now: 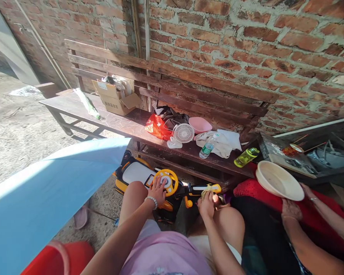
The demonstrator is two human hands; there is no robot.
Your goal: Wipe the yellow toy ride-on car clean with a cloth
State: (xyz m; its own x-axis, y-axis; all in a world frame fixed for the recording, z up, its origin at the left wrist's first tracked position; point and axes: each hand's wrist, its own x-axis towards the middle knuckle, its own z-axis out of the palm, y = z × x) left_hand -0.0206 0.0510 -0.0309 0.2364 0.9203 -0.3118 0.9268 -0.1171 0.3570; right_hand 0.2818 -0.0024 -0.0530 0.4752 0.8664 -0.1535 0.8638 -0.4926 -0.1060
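Two hands (157, 191) (206, 207) forward, left spread on wheel (171, 183)

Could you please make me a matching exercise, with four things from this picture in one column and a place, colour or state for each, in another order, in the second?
Things:
1. wearer's right hand
2. steering wheel
3. fan
4. basin

Descriptions:
A. cream, held in another person's hands
B. white, beside a red bag on the bench
C. fingers around a pale yellow thing
D. yellow-rimmed, under the wearer's left hand

Right pairs: 1-C, 2-D, 3-B, 4-A
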